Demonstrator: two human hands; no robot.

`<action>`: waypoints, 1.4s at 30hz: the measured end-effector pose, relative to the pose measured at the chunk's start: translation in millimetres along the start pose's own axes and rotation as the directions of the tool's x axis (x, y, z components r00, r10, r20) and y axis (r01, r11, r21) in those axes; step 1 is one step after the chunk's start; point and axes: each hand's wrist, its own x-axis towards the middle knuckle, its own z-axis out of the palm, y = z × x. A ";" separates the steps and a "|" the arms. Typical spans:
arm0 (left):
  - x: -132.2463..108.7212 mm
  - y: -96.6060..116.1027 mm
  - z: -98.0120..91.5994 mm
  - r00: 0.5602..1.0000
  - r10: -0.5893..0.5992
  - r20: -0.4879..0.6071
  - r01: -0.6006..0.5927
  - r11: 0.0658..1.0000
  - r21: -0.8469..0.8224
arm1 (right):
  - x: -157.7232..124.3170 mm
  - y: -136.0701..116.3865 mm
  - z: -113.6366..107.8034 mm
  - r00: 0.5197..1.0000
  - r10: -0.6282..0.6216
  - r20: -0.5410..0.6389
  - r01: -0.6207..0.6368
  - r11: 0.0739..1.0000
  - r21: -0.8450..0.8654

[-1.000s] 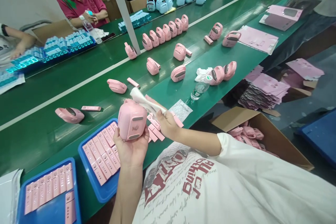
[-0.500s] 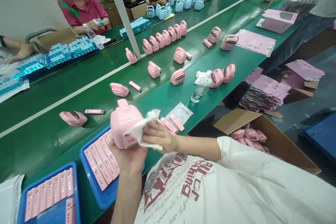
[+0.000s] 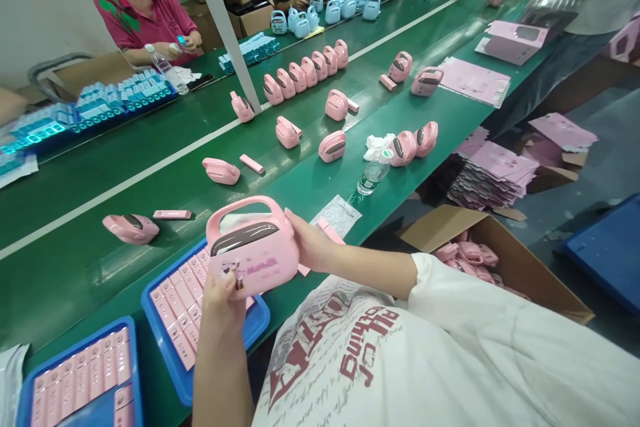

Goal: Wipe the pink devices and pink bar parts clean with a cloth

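Note:
I hold a pink handbag-shaped device in both hands above the near blue tray. Its front, with a dark oval window and a handle on top, faces me. My left hand grips its lower left corner, thumb on the front. My right hand grips its right end. A bit of white cloth shows behind the handle. Small pink flat parts fill the tray in rows.
Several pink devices lie along the green belt, and a water bottle near its edge. A second blue tray sits at my left. A cardboard box of pink devices stands at my right. Other people work across the belt.
The device has been turned from its back to its front, handle up. The white cloth, wiped over it by my right hand before, is now mostly hidden behind it.

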 end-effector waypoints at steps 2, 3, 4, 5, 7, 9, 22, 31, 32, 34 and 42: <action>-0.4 2.8 -7.0 0.996 0.094 -0.012 -0.090 0.982 0.166 | 4.4 5.3 -15.5 0.993 0.103 -0.054 -0.099 0.992 0.074; -1.3 2.6 -10.2 0.992 0.124 -0.038 -0.111 0.965 0.239 | 6.4 8.0 -23.5 0.987 0.124 -0.106 -0.113 0.988 0.105; -2.6 1.3 -13.0 0.984 0.162 -0.071 -0.133 0.942 0.309 | 8.4 10.0 -30.8 0.977 0.129 -0.171 -0.106 0.985 0.137; -4.0 -0.9 -15.1 0.972 0.217 -0.094 -0.166 0.909 0.382 | 10.4 10.8 -36.7 0.965 0.117 -0.235 -0.080 0.984 0.162; -6.1 -6.9 -17.5 0.930 0.364 -0.044 -0.283 0.787 0.548 | 13.8 7.3 -43.4 0.948 0.050 -0.316 -0.003 0.989 0.147; -6.6 -12.0 -17.8 0.855 0.505 0.119 -0.433 0.566 0.702 | 15.4 -2.3 -42.4 0.955 -0.060 -0.290 0.060 0.998 -0.011; 6.8 -22.4 -28.5 0.782 0.613 0.115 -0.449 0.426 0.786 | -4.8 -12.2 -4.8 0.629 -0.257 0.734 0.738 -0.102 -0.668; -0.9 -31.4 -31.4 0.836 0.542 0.083 -0.393 0.487 0.780 | 16.8 -10.4 -33.3 0.792 -0.514 0.329 0.536 0.328 -0.778; 0.5 -32.8 -30.4 0.876 0.482 -0.024 -0.331 0.636 0.697 | 16.1 -4.7 -32.5 0.754 -0.538 0.378 0.579 0.271 -0.769; 4.3 -35.0 -27.2 0.921 0.345 -0.182 -0.233 0.861 0.452 | 14.0 7.7 -29.7 0.690 -0.550 0.469 0.629 0.136 -0.766; 10.5 -34.1 -15.3 0.943 0.093 -0.320 -0.080 0.995 0.052 | 7.1 26.2 -39.8 0.649 -0.358 0.672 0.706 -0.047 -0.707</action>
